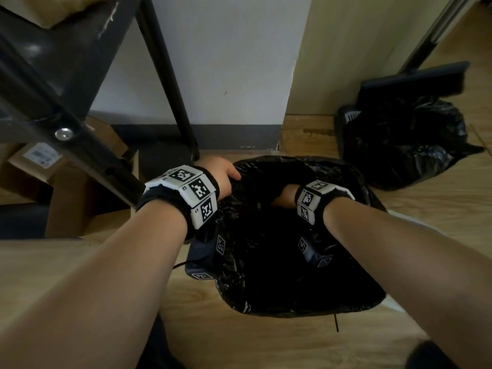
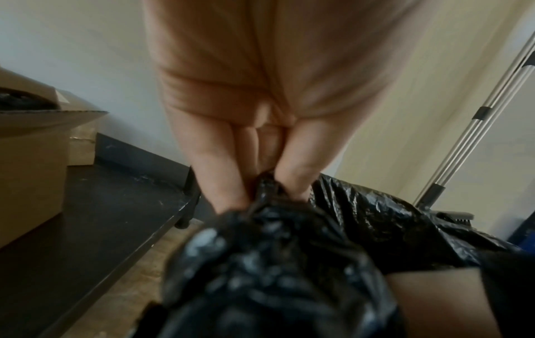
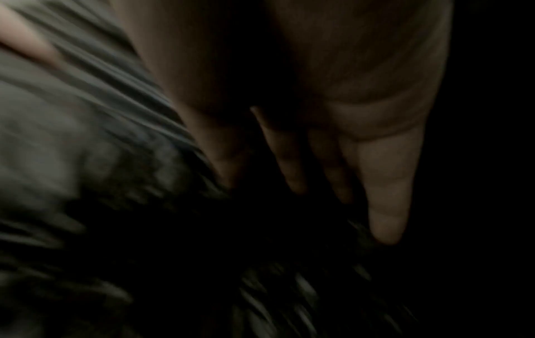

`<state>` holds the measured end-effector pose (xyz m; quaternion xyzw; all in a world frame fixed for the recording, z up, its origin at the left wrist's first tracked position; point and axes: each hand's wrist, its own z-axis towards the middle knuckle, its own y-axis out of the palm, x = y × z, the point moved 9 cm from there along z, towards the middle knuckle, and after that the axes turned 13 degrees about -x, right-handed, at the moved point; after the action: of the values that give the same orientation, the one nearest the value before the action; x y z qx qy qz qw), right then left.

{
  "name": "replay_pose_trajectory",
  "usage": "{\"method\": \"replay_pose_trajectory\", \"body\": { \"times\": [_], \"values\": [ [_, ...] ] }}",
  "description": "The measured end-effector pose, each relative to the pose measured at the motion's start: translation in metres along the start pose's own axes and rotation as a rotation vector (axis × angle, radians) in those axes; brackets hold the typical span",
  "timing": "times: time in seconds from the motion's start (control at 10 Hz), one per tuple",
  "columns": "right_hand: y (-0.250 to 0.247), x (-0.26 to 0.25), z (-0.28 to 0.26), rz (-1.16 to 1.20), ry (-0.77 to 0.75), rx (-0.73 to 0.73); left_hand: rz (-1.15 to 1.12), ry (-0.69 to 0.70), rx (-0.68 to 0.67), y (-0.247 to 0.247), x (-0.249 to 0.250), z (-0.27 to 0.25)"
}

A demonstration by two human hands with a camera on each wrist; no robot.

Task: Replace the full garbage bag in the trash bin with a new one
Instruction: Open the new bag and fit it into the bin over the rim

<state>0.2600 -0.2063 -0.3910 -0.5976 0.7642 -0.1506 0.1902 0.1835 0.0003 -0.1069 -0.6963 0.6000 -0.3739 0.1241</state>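
Observation:
A new black garbage bag (image 1: pixel 282 262) lines the trash bin in front of me; the plastic covers the bin itself. My left hand (image 1: pixel 226 177) grips a bunch of the bag's edge (image 2: pixel 269 205) at the far left of the rim, fingers curled round the plastic. My right hand (image 1: pixel 285 197) reaches down inside the bag, and its fingers (image 3: pixel 385 205) lie straight against the dark plastic. The full tied black bag (image 1: pixel 404 145) sits on the floor at the back right.
A black metal rack leg (image 1: pixel 170 83) and cardboard boxes (image 1: pixel 40 161) stand close on the left. A broom with a metal handle (image 2: pixel 474 119) leans on the wall behind the full bag. Wooden floor (image 1: pixel 253 339) surrounds the bin.

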Motion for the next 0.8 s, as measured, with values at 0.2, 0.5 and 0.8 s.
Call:
{"method": "replay_pose_trajectory", "body": {
  "times": [0.2, 0.5, 0.8],
  "values": [
    [0.021, -0.104, -0.237, 0.266, -0.188, -0.208, 0.007, -0.004, 0.010, 0.000, 0.002, -0.003],
    [0.040, -0.103, -0.212, 0.061, -0.150, -0.075, -0.049, -0.014, -0.006, 0.007, 0.001, -0.007],
    [0.070, -0.059, -0.245, 0.040, -0.043, -0.554, -0.004, 0.029, 0.002, 0.009, 0.012, -0.024]
  ]
}}
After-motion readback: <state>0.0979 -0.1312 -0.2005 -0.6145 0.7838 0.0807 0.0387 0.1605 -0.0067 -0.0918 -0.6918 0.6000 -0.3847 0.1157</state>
